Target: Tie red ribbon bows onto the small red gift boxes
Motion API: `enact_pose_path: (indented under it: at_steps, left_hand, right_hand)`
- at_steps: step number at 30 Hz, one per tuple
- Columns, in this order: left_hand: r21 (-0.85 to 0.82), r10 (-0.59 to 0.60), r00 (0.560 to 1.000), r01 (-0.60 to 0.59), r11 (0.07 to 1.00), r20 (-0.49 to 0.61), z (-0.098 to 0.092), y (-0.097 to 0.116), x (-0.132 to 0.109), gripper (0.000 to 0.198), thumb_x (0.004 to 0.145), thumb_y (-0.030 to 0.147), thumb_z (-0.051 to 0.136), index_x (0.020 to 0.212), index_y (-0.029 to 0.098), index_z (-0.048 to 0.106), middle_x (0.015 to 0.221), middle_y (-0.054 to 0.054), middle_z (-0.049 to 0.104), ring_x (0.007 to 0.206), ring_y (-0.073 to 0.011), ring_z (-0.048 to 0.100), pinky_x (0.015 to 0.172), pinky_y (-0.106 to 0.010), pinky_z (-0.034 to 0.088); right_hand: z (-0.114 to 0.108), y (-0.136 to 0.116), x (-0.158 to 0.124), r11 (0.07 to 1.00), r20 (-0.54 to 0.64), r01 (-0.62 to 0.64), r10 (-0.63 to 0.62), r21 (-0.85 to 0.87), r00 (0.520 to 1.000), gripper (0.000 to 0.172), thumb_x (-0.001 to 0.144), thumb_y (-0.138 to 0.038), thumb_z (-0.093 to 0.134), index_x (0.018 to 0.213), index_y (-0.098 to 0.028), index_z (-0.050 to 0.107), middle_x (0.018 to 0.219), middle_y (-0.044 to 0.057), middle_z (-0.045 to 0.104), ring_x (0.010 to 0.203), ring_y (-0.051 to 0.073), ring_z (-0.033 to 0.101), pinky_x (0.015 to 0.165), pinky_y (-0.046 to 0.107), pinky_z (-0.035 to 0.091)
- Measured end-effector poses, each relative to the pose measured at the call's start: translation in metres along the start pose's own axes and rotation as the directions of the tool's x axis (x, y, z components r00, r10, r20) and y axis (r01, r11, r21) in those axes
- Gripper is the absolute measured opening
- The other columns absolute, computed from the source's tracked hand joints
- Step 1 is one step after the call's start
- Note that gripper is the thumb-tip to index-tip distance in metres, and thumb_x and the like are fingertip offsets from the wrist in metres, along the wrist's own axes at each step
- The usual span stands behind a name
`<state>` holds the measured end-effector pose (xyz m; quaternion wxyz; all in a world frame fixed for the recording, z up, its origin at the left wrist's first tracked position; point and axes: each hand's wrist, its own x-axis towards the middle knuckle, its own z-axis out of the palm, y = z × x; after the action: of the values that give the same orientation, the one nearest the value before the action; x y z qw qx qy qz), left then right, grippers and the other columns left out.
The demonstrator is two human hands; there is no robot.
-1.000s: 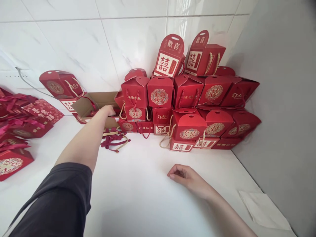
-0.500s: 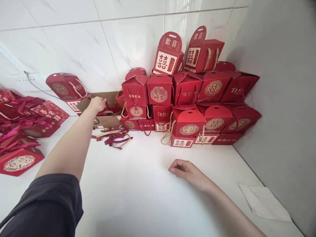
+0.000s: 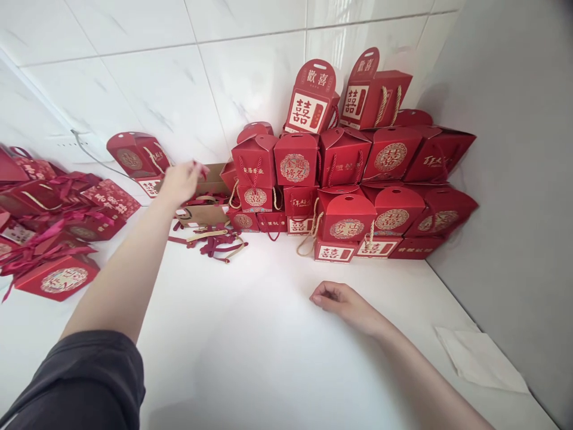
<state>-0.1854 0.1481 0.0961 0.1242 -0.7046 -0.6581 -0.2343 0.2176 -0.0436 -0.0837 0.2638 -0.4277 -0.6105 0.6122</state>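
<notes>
My left hand (image 3: 182, 182) is raised over the open cardboard box (image 3: 203, 216), its fingers closed on a small red strip (image 3: 202, 171) that shows only in part. Inside that box lie more dark red and tan strips. A loose pile of maroon and gold ribbon strips (image 3: 219, 240) rests on the white table in front of it. My right hand (image 3: 333, 298) is loosely curled over the table, thumb against the fingers, and nothing shows in it. The nearest thing to it is a red gift box (image 3: 347, 206) with gold print, standing behind.
Red gift boxes (image 3: 389, 156) with cord handles are stacked against the tiled wall on the right. Others with pink ribbons (image 3: 60, 275) crowd the left side. Another red box (image 3: 134, 156) stands behind my left forearm. White paper (image 3: 481, 358) lies beside the grey panel.
My left hand has risen from inside the cardboard box and now has a red strip at its fingertips. The view has shifted slightly left; my right hand keeps its curled pose.
</notes>
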Motion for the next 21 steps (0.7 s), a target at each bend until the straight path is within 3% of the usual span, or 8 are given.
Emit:
enact_pose_path:
  at_steps: [4,7,9,12,17,21]
  left_hand:
    - [0.084,-0.034,0.972,0.015,0.996,0.231,0.047,-0.026,-0.023,0.035,0.091,0.033,0.047,0.092,0.012,0.074,0.093,-0.014,0.075,0.095,-0.0305,0.068,0.087,-0.036,0.049]
    - [0.093,0.004,0.959,-0.032,0.995,0.282,0.065,-0.038,-0.044,0.034,0.089,0.027,0.048,0.111,0.018,0.071,0.118,-0.009,0.070,0.108,-0.0279,0.065,0.094,-0.033,0.047]
    - [0.100,0.020,0.960,-0.050,0.994,0.281,0.067,-0.042,-0.054,0.038,0.089,0.025,0.047,0.122,0.024,0.066,0.131,-0.004,0.064,0.115,-0.0257,0.062,0.098,-0.031,0.045]
    - [0.131,0.000,0.962,-0.038,0.991,0.273,0.064,-0.046,-0.062,0.038,0.089,0.027,0.049,0.122,0.026,0.067,0.125,-0.005,0.067,0.112,-0.0282,0.063,0.098,-0.035,0.045]
    - [0.118,-0.009,0.966,-0.023,0.993,0.258,0.064,-0.046,-0.060,0.037,0.090,0.029,0.048,0.122,0.025,0.067,0.124,-0.007,0.067,0.112,-0.0308,0.063,0.098,-0.038,0.044]
    - [0.047,-0.011,0.969,-0.001,0.999,0.247,0.067,-0.044,-0.056,0.038,0.089,0.026,0.049,0.122,0.026,0.067,0.126,-0.004,0.066,0.111,-0.0276,0.063,0.096,-0.033,0.045]
  right_hand:
    - [0.000,0.000,0.000,1.000,-0.004,-0.001,0.001,0.006,1.000,0.033,0.085,-0.049,0.060,0.083,-0.016,0.061,0.072,-0.003,0.050,0.066,0.011,0.042,0.061,0.025,0.031]
    - [-0.001,0.000,0.000,1.000,-0.002,-0.002,0.002,0.000,1.000,0.034,0.085,-0.050,0.061,0.084,-0.016,0.061,0.071,-0.003,0.049,0.066,0.011,0.041,0.062,0.025,0.031]
    - [-0.001,0.000,0.000,1.000,0.002,-0.005,0.005,-0.004,1.000,0.035,0.085,-0.051,0.060,0.084,-0.016,0.061,0.071,-0.003,0.048,0.066,0.012,0.041,0.062,0.025,0.031]
    - [-0.002,0.001,0.000,1.000,0.003,-0.003,0.003,-0.005,1.000,0.036,0.084,-0.053,0.060,0.083,-0.016,0.061,0.071,-0.003,0.049,0.066,0.012,0.042,0.062,0.026,0.031]
    - [-0.001,0.000,0.000,1.000,0.009,-0.001,0.001,-0.014,1.000,0.036,0.084,-0.053,0.060,0.083,-0.017,0.061,0.070,-0.003,0.048,0.065,0.012,0.041,0.062,0.026,0.031]
    - [0.000,-0.001,-0.001,1.000,0.001,-0.009,0.009,-0.016,1.000,0.037,0.084,-0.053,0.060,0.083,-0.017,0.061,0.070,-0.003,0.048,0.065,0.012,0.041,0.061,0.026,0.031]
